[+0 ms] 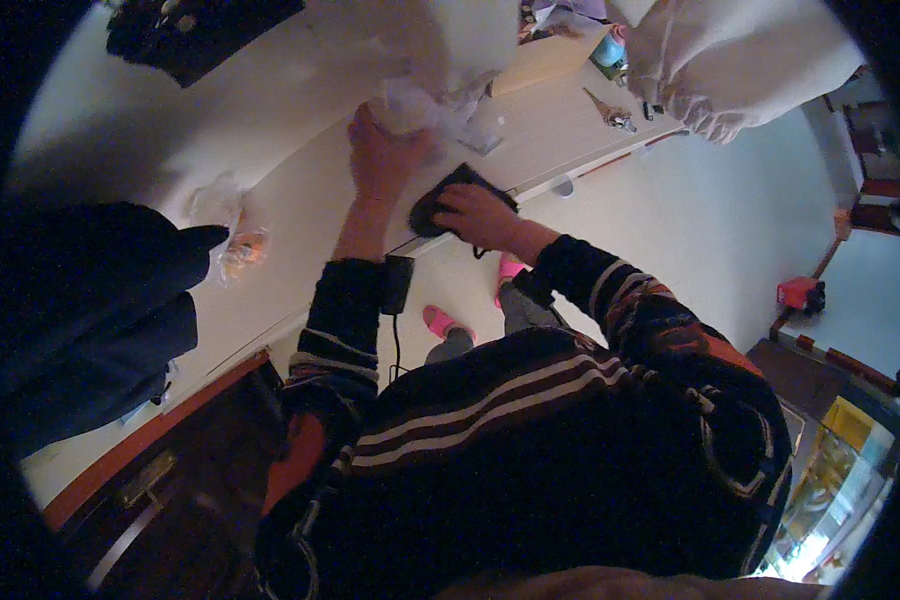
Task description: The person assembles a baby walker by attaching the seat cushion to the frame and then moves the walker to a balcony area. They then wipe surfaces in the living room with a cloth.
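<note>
My left hand (390, 150), slightly blurred, reaches over the white tabletop (305, 190) with its fingers around a crumpled clear plastic bag (410, 105). More see-through plastic spreads to the right of that hand. Close to the table's near edge, my right hand (478, 215) grips a black cloth (462, 180) that lies bunched on the surface. A thin dark loop hangs below the cloth. What lies under the cloth and under my right palm is hidden.
A clear bag with orange contents (242, 250) lies left on the table, beside dark clothing (100, 300). A black power adapter (398, 285) with a cord hangs at the near edge. Farther right are a cardboard box (540, 65), keys (615, 115) and pale fabric (740, 60).
</note>
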{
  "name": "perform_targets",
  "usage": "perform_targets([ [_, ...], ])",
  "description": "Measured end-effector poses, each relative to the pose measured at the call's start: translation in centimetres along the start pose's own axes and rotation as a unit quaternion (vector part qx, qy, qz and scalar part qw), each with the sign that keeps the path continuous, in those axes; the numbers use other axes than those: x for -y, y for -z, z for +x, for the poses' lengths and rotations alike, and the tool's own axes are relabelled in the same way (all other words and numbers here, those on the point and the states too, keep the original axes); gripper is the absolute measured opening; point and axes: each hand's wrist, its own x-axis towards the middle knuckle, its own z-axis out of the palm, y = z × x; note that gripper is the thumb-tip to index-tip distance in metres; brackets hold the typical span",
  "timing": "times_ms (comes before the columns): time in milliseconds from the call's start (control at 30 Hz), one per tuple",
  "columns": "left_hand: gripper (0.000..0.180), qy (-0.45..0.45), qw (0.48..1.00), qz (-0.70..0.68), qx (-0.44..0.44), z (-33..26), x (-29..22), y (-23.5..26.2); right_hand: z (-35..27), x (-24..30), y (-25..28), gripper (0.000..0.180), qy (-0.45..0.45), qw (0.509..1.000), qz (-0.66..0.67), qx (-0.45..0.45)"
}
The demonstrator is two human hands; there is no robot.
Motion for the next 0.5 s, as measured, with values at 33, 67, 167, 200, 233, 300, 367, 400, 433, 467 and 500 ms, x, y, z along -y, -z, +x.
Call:
perform_targets([
  [33, 0.090, 0.001, 1.000, 0.013, 0.010, 0.6, 0.4, 0.2, -0.6, -1.6, 0.8, 0.039, -0.015, 1.000, -0.010, -0.001],
  [67, 0.090, -0.028, 0.999, 0.034, 0.004, 1.2, 1.0, 0.5, -1.1, -2.9, 1.6, 0.040, -0.028, 0.999, -0.018, -0.004],
  [167, 0.094, -0.087, 0.993, 0.075, 0.004, 2.4, 4.0, 1.7, -1.8, -5.1, 2.8, 0.041, -0.055, 0.998, -0.034, -0.017],
  [200, 0.097, -0.088, 0.993, 0.073, 0.014, 2.7, 5.2, 2.1, -1.5, -5.3, 2.9, 0.040, -0.054, 0.998, -0.035, -0.024],
  [233, 0.100, -0.065, 0.994, 0.077, 0.033, 3.0, 6.5, 2.4, -0.9, -5.3, 2.7, 0.040, -0.049, 0.998, -0.043, -0.022],
  [300, 0.105, -0.075, 0.995, 0.059, 0.017, 3.3, 8.5, 3.0, 0.9, -5.1, 2.0, 0.037, -0.048, 0.996, -0.036, -0.063],
  [367, 0.107, -0.059, 0.997, 0.053, 0.014, 3.7, 10.0, 3.6, 3.4, -4.8, 1.1, 0.036, -0.080, 0.997, -0.018, -0.019],
  [400, 0.107, -0.051, 0.997, 0.051, 0.016, 4.0, 10.4, 3.9, 4.9, -5.0, 0.8, 0.035, -0.063, 0.996, -0.007, -0.066],
  [433, 0.109, -0.041, 0.998, 0.043, 0.021, 4.4, 10.6, 4.1, 6.3, -5.1, 0.4, 0.035, -0.066, 0.995, 0.009, -0.071],
  [467, 0.111, -0.066, 0.996, 0.060, 0.006, 4.7, 10.6, 4.3, 7.4, -5.2, 0.2, 0.035, -0.083, 0.995, 0.015, -0.049],
  [500, 0.112, -0.057, 0.994, 0.090, 0.012, 4.9, 10.5, 4.4, 8.2, -5.1, 0.1, 0.037, -0.070, 0.996, -0.018, -0.051],
])
